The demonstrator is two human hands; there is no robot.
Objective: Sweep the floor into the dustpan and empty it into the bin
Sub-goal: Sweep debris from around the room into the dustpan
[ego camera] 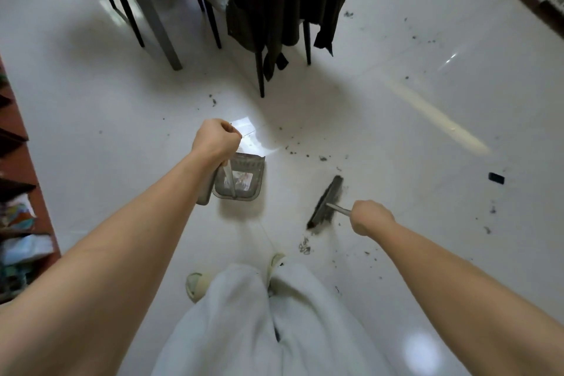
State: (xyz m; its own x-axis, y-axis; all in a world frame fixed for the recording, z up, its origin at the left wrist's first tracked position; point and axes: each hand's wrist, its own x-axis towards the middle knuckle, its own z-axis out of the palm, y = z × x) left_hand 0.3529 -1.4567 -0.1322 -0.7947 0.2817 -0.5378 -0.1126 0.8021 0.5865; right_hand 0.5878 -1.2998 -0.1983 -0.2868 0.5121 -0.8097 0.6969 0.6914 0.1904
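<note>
Both hands closed: left (215, 139) on dustpan (239, 177), right (370, 217) on broom (325, 203).

No text, brand, number or sign can be read. A pale label (242, 181) is seen on the inside of the dustpan (241, 177), just below the left grip (217, 139), but its print is blurred beyond reading. A small dark object (496, 178) lies on the floor (396, 119), well to the right of the right grip (367, 217); no marking can be made out on it.
</note>
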